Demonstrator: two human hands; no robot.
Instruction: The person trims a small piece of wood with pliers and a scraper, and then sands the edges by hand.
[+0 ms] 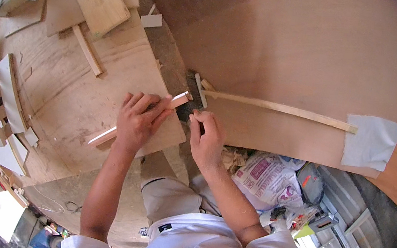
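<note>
A thin wooden strip [142,119] is pinned flat on the plywood sheet [84,84] under the spread fingers of the left hand [138,120], its far end jutting toward the right hand [207,137], which is curled shut just beside it, near a long slat [280,108]

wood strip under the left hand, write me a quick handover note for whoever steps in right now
Left hand: pressed flat on the thin wood strip, pinning it to the plywood sheet at the bench edge.
Right hand: closed in a pinch beside the strip's far end, next to a small dark block; what it pinches is too small to tell.
Nearby: a long pale strip lies on the big plywood panel, with a white paper sheet at its far end.
Done or left: cannot tell from this view.
</note>
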